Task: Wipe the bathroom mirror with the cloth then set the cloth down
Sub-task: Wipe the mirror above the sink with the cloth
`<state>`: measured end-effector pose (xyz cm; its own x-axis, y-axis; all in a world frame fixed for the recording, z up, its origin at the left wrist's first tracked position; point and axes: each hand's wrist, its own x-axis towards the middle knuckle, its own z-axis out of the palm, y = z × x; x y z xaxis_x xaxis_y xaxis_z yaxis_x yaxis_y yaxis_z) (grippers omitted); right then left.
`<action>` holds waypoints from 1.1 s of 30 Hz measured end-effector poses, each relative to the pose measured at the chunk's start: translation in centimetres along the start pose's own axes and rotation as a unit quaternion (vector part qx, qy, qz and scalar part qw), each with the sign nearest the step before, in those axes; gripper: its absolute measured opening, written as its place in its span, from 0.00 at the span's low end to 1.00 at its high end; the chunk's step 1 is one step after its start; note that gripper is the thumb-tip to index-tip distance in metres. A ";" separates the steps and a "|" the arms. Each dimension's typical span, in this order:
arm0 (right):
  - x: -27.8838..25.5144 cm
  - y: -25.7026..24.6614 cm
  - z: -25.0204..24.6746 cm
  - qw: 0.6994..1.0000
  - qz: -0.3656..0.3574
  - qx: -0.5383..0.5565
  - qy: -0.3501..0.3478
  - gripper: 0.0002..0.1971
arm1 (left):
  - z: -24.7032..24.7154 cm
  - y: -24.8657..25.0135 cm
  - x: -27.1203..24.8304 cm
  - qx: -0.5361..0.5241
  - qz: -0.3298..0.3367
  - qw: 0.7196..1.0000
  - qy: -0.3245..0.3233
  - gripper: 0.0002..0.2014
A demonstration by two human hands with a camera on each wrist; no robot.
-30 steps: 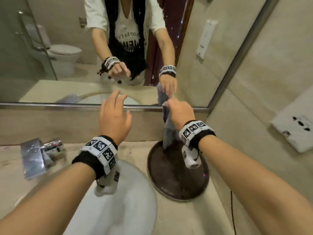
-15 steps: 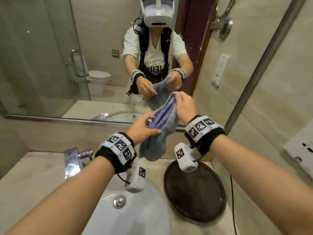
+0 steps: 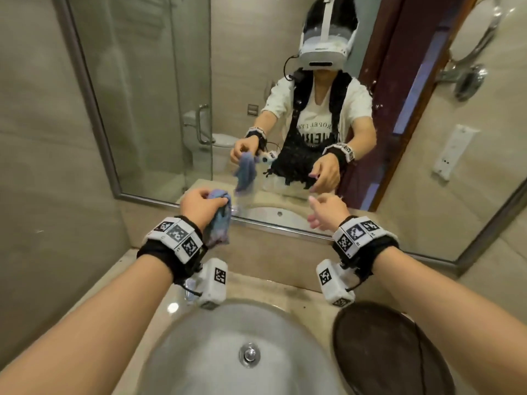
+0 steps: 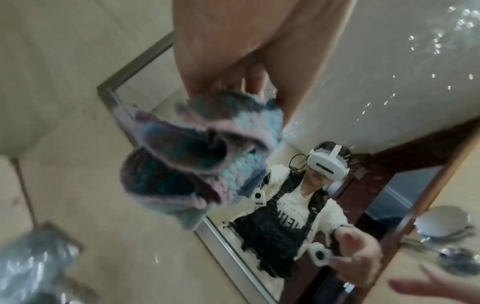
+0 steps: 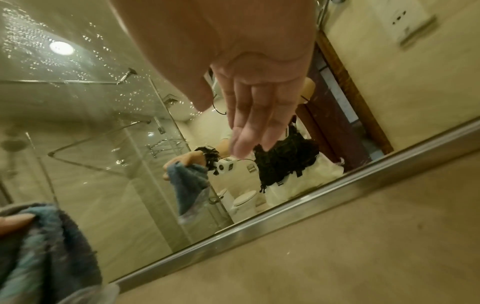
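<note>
A blue and purple cloth (image 3: 219, 220) hangs bunched from my left hand (image 3: 204, 206), which grips its top just in front of the mirror's lower edge. In the left wrist view the cloth (image 4: 192, 160) dangles in folds below my fingers. The wall mirror (image 3: 159, 89) has a metal frame and water droplets on its glass (image 5: 39, 33). My right hand (image 3: 325, 212) hovers empty to the right, fingers relaxed and spread, close to the glass; the right wrist view shows its fingers (image 5: 249, 127) straight. The cloth's edge (image 5: 39, 246) shows at that view's lower left.
Below my hands lies a white basin (image 3: 199, 352) set in a beige stone counter (image 3: 142, 280). A dark round tray (image 3: 385, 352) sits on the counter at the right. A chrome tap (image 4: 33, 265) is partly hidden under my left wrist. A wall socket panel (image 3: 453, 151) is right of the mirror.
The cloth passed from my right hand to my left, which has carried it leftward. My right hand let go and opened. The camera view tilted up the mirror.
</note>
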<state>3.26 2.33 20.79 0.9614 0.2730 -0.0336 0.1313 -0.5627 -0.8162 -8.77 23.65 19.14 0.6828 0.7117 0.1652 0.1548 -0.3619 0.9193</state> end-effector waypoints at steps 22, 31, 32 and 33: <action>0.6 -7.3 6.8 0.941 -0.306 -0.041 0.138 0.10 | 0.9 -4.6 10.6 0.087 0.114 0.986 0.083 0.27; 0.7 -0.8 0.6 0.953 -0.225 -0.012 0.202 0.11 | 9.5 -2.4 6.7 0.129 0.105 0.978 0.123 0.37; 0.7 0.0 -0.3 0.954 -0.215 -0.005 0.211 0.11 | 10.5 -1.9 6.1 0.133 0.104 0.978 0.126 0.38; 0.6 0.8 -1.2 0.953 -0.208 -0.001 0.218 0.11 | 11.4 -1.4 5.6 0.134 0.107 0.976 0.131 0.39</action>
<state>4.22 1.07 20.79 0.8349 0.1221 0.5368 0.5234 -0.4781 -0.7053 2.97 21.23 14.65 0.5201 0.7190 0.4610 0.2342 -0.6391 0.7326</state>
